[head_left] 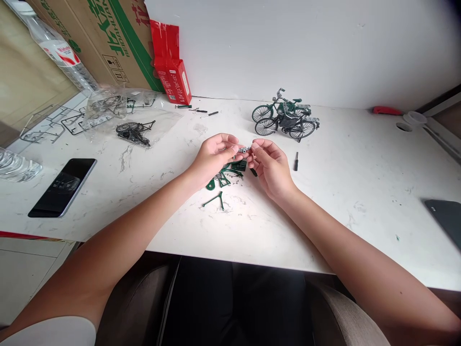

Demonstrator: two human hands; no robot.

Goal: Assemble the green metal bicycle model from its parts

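Observation:
Between my fingertips, above the middle of the table, is a small silvery model bicycle part [244, 150]. My left hand [220, 153] pinches one end of it and my right hand [268, 161] pinches the other; its exact kind is too small to tell. Below the hands lie green model bicycle parts [225, 180], partly hidden by them, with tiny loose pieces among them. A green forked piece [215, 200] rests nearer to me. Two assembled model bicycles [286, 117], one green and one black, stand upright behind my right hand.
A small black screwdriver [296, 162] lies right of my hands; more small tools [209, 114] lie behind. On the left are a phone [64, 187], plastic bags of parts [108, 110] and a bottle [57, 50]. A red box [175, 79] stands against a cardboard carton [104, 38].

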